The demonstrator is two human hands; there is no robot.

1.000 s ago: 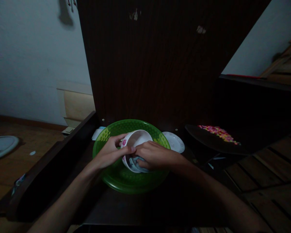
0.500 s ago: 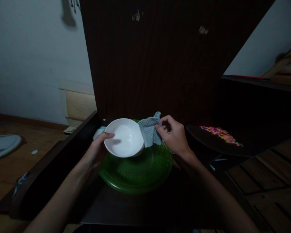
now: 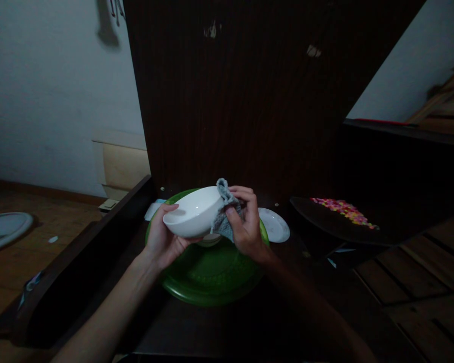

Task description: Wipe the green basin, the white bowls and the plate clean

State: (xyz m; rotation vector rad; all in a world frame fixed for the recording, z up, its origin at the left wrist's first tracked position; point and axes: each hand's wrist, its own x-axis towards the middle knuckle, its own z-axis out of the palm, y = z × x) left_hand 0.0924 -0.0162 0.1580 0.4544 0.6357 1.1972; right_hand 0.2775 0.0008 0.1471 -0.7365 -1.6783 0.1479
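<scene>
A white bowl (image 3: 192, 212) is tilted in my left hand (image 3: 166, 237), thumb over the rim and fingers beneath. My right hand (image 3: 245, 222) pinches a bluish-grey cloth (image 3: 224, 217) against the bowl's right side. Both hands are over a large round green tray or basin (image 3: 212, 282). Under the bowl, part of another pale dish (image 3: 209, 240) shows inside the green one; most of it is hidden.
A white plate (image 3: 274, 225) lies right of the green basin, and a pale blue-white item (image 3: 154, 207) sits at its left. Farther right is a dark surface with pink and yellow bits (image 3: 344, 210). A dark wooden panel (image 3: 242, 101) rises behind.
The bowl has tipped from facing up toward me to a side-on tilt. My right hand has moved left, bunching the cloth round the bowl's rim. The white plate has come into sight.
</scene>
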